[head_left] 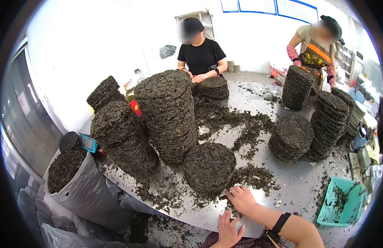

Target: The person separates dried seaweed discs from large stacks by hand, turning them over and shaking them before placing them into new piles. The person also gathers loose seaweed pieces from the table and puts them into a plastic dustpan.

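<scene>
My right hand (242, 200) lies on the metal table beside the near edge of a short stack of dark, round dried seaweed cakes (210, 167). Its fingers are bent but apart, over loose flakes, and no held object shows. Closer to me, at the table's front edge, my left hand (228, 231) is open with its fingers spread and nothing in it. Loose seaweed flakes (253, 177) are scattered just beyond my right hand. A tall stack of the same cakes (166, 120) rises behind and left of the short one.
A leaning seaweed stack (121, 140) stands left; more stacks (291, 136) stand right. A large sack of seaweed (84, 194) is at the left edge, a teal basket (340, 202) at the right. Two co-workers (202, 56) (313, 49) stand across the table beside stacks.
</scene>
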Action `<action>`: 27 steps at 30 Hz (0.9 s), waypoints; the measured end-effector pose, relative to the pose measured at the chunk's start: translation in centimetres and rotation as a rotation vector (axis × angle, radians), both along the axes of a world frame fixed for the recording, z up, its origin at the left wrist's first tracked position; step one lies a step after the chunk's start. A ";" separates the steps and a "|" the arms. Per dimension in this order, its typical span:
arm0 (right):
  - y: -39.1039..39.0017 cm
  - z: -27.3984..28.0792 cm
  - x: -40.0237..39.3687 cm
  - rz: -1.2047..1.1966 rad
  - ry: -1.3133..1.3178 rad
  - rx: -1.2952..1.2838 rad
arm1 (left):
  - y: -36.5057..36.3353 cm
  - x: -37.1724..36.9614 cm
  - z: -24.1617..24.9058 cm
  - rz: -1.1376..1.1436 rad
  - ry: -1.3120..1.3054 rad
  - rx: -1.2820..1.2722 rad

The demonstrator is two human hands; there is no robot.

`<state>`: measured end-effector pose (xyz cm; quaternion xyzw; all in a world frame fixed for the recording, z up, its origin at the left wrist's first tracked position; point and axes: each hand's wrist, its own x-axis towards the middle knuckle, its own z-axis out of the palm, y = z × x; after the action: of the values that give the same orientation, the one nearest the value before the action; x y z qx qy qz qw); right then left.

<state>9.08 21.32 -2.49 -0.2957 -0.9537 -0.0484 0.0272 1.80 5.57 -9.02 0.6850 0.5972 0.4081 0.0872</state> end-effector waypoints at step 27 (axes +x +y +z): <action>-6.4 -2.4 23.2 -0.845 2.205 -1.541 | 0.0 -0.9 -3.7 0.017 0.080 0.112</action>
<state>32.27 14.94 -4.91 -0.3814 -0.0705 0.7271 0.5665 0.89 5.58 -12.69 0.6993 0.5823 0.4141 0.0212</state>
